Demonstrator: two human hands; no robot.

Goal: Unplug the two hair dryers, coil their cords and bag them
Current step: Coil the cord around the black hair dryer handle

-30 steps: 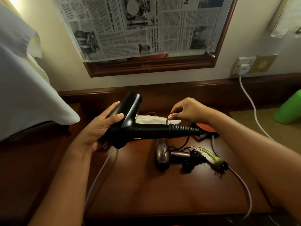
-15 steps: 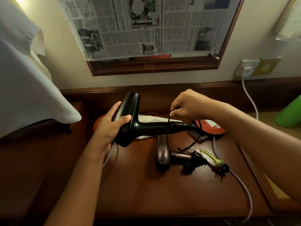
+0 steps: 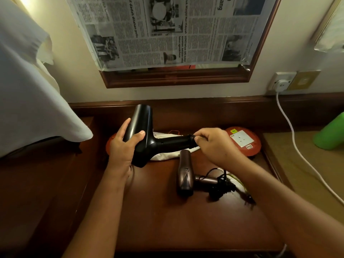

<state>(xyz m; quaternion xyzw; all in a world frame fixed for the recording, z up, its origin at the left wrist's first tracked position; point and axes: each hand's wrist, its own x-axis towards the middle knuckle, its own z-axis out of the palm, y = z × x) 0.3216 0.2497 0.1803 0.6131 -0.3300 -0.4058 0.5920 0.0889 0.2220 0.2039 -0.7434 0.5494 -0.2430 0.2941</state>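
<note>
The left hand [image 3: 124, 146] was wrapped round the barrel of the black hair dryer [image 3: 147, 138], holding it above the back of the desk [image 3: 163, 216]; the right hand [image 3: 214, 144] had its fingers [image 3: 200, 137] pinched on the cord end at the base of the handle. The brown hair dryer [image 3: 184, 174] lay near the middle of the desk with its cord [image 3: 220, 185] bunched beside it; a white bag [image 3: 167, 144] lay behind, under the black one. The dryer looked rigid, smooth and fairly light, best gripped by barrel or handle; its cord seemed limp and springy, likely to uncoil unless pinched.
</note>
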